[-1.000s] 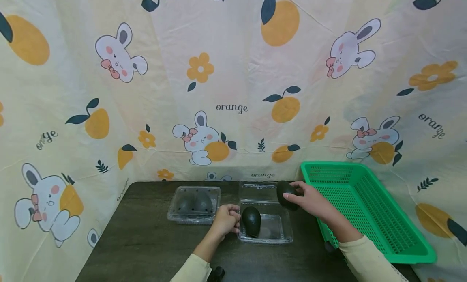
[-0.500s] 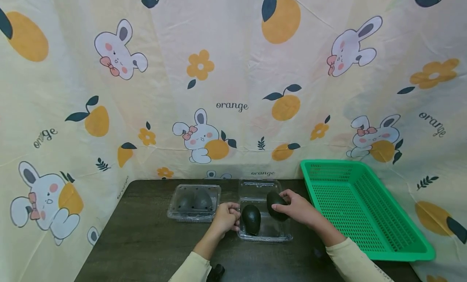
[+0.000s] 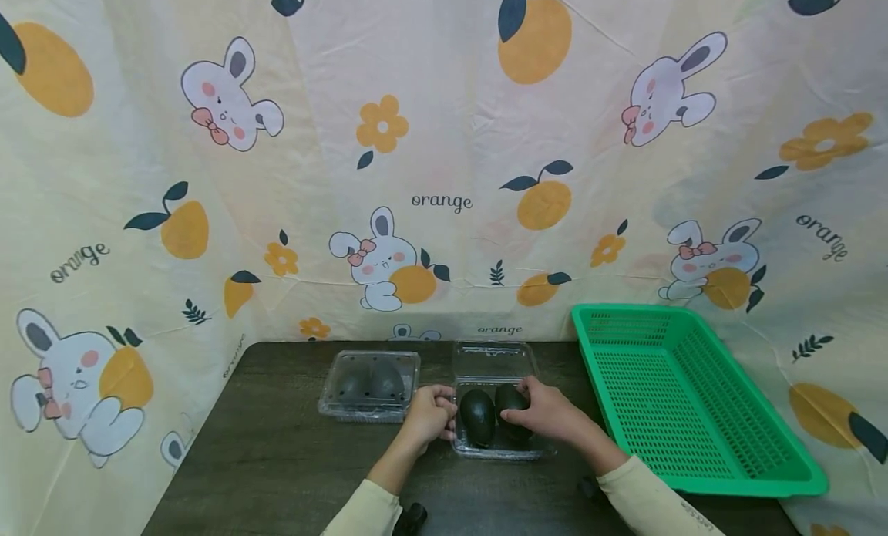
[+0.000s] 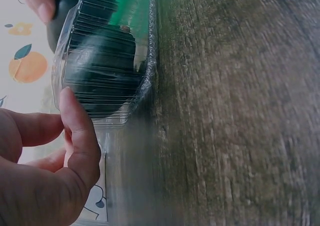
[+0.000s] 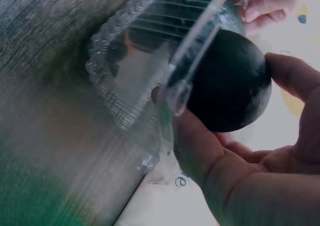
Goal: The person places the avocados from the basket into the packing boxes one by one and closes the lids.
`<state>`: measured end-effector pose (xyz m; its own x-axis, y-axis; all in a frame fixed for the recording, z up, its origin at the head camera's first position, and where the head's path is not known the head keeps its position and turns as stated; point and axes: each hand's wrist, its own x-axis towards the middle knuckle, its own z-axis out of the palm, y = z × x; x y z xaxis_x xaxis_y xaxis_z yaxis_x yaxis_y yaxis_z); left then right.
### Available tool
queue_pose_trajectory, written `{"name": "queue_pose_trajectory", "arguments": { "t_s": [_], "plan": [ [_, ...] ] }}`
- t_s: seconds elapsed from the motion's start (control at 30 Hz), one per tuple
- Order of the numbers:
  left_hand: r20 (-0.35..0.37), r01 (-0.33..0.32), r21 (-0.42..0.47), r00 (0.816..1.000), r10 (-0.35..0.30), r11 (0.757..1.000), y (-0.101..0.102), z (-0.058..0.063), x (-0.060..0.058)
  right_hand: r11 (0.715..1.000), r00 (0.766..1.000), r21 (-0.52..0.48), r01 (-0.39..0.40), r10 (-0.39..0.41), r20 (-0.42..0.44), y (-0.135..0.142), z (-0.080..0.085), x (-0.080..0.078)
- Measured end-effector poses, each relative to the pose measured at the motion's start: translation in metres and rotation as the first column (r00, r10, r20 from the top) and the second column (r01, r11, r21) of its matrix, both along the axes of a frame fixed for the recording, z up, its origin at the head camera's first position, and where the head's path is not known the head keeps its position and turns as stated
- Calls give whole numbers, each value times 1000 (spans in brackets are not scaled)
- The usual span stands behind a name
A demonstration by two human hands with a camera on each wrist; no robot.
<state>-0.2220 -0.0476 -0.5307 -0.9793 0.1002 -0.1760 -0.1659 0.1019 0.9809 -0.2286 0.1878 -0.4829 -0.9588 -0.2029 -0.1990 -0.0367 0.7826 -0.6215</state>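
Note:
An open clear plastic clamshell box stands on the table with its lid tipped back. Its left half holds one dark avocado. My right hand grips a second avocado by its sides, low in the right half of the box; in the right wrist view this avocado sits partly behind the box wall. With thumb and fingers my left hand pinches the box's left rim, seen closely in the left wrist view, where the ribbed wall shows beside the fingertips.
A closed clear clamshell with two dark round things inside stands left of my left hand. To the right lies a green perforated plastic basket. A printed cloth hangs behind the dark wooden table.
My right hand has carried the second avocado leftward and down from beside the basket into the box's right half. My left hand has stayed at the rim.

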Motion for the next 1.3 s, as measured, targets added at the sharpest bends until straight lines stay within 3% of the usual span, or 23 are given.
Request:
{"name": "queue_pose_trajectory", "arguments": {
  "t_s": [0.23,0.8,1.1,1.3],
  "plan": [
    [-1,-6,-7,1000,6,1000,-1,0,1,999,999,30,-23,24,-40,-10,-9,2],
    [-1,-11,-8,1000,11,1000,0,1,1,973,995,231,-29,51,-87,-26,-14,2],
    [-6,-15,-31,1000,15,999,1,2,1,942,993,326,-77,101,-56,-22,11,1],
    [-8,-10,-25,1000,10,1000,1,2,1,951,991,304,-60,92,-94,-13,33,-14]
  ]
}}
